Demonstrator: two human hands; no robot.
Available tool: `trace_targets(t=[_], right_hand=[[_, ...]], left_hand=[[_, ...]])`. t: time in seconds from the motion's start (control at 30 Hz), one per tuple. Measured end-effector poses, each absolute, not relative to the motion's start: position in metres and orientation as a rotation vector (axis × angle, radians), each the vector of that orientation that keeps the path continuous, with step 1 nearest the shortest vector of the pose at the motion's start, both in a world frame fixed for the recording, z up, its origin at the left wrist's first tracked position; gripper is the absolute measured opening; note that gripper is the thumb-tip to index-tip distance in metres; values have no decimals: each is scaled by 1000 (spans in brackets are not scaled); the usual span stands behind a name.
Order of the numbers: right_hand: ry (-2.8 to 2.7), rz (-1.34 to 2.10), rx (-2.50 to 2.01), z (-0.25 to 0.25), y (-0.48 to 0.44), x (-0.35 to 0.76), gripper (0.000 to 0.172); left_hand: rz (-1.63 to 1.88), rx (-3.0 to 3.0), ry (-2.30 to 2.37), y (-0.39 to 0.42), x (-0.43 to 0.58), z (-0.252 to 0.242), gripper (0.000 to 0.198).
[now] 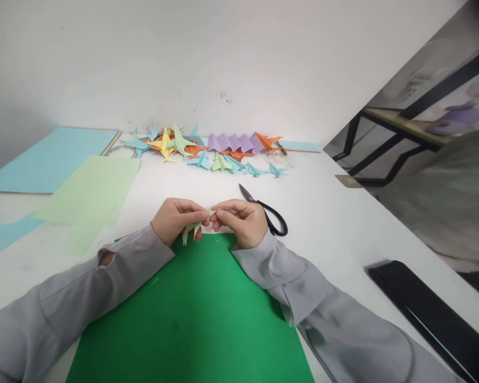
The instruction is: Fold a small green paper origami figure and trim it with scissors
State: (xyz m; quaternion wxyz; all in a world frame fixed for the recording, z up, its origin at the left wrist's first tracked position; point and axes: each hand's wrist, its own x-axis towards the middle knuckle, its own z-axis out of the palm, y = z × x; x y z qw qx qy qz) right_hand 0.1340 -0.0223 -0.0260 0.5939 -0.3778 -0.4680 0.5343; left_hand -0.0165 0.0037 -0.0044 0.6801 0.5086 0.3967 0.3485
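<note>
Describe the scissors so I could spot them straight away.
Start at the dark green sheet on the white table. Just beyond its far edge, behind the right hand, lie the scissors. Black loop handles, metal blades: nothing else there has them.

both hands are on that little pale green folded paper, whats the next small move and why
Likely press the right end of the pale green folded piece tighter with the right hand while the left hand steadies it. Both hands grip it above the green sheet, its points hang loose below the left hand, and the scissors lie untouched nearby.
</note>
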Motion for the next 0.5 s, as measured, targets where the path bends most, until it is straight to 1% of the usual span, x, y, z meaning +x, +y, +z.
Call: trace_targets(t=[0.37,0.5], right_hand=[[-1030,1313,-845,-27,-21,133,10],[-997,1375,-860,-26,-21,133,14]], left_hand=[[818,1169,928,3,-16,-4,14],[885,1181,950,1,-14,-5,13]])
